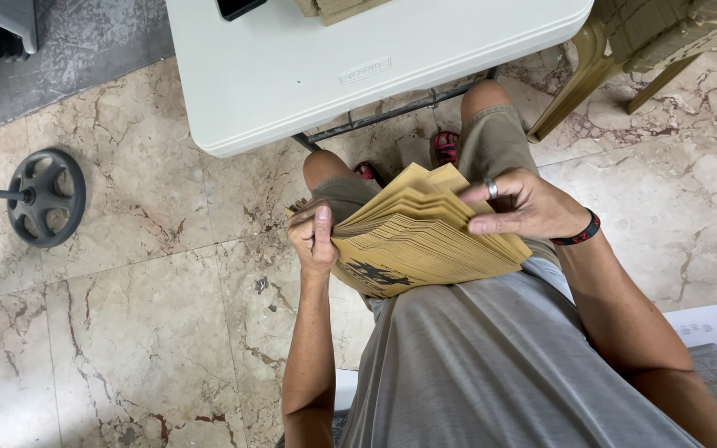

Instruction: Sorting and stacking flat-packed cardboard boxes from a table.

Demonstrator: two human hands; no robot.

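Floor (126, 332): polished marble tiles, beige with brown veining, filling most of the view; a duller grey patch (93, 41) at 11 o'clock.

Table (292, 75): white plastic folding type, rounded corner, at 12 o'clock, with dark metal leg braces (392, 114) beneath its near edge.

On the table, far edge: a dark flat object (238, 7) and a tan stack (338, 8), both cut off by the frame.

Chair (591, 75): olive-tan plastic, legs showing, at 1 to 2 o'clock.

Wheel (46, 197): dark, spoked, on a thin rod, at 9 o'clock.

Light: even, soft, few shadows.
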